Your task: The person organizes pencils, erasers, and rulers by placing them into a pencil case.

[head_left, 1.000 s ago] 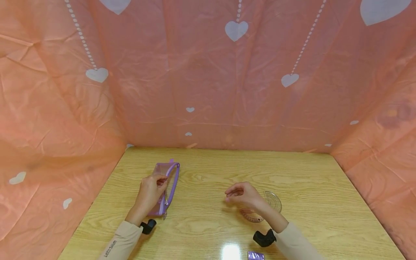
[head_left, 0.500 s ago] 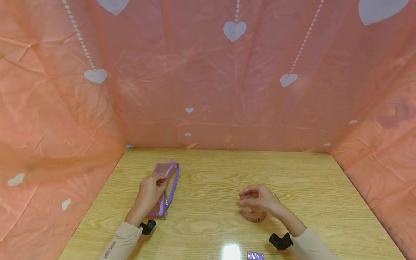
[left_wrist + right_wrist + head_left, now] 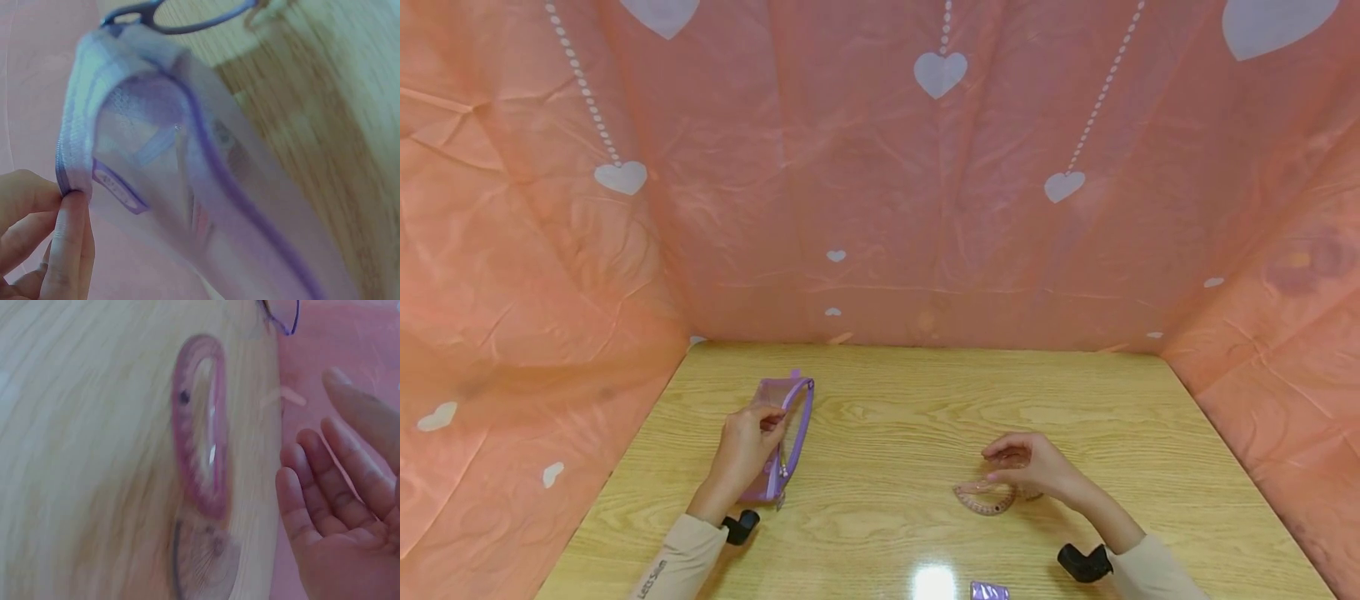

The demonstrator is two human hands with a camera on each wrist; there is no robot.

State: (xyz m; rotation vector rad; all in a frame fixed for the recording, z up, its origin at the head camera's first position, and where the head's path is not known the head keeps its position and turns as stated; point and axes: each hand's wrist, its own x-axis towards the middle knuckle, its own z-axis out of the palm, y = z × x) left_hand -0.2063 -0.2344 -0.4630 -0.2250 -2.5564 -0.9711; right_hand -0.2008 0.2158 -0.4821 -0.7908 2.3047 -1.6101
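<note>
My left hand (image 3: 747, 442) pinches the zipped rim of a see-through purple pencil pouch (image 3: 775, 390) on the left of the table. In the left wrist view the mouth of the pouch (image 3: 244, 206) gapes, and a few slim things show dimly through its mesh. My right hand (image 3: 1037, 468) hovers with relaxed fingers over the two protractors, holding nothing. The pink protractor (image 3: 988, 507) lies flat near its fingertips. Beside that, a clear protractor (image 3: 206, 562) touches the pink one's end in the right wrist view; the hand mostly covers it from above.
A small shiny purple packet (image 3: 989, 591) lies at the near edge of the wood-grain table (image 3: 880, 417). An orange-pink sheet with white hearts (image 3: 880, 208) stands round the back and both sides.
My right hand has drawn away to the right, from the middle of the table to above the protractors. The left hand keeps its pinch on the pouch.
</note>
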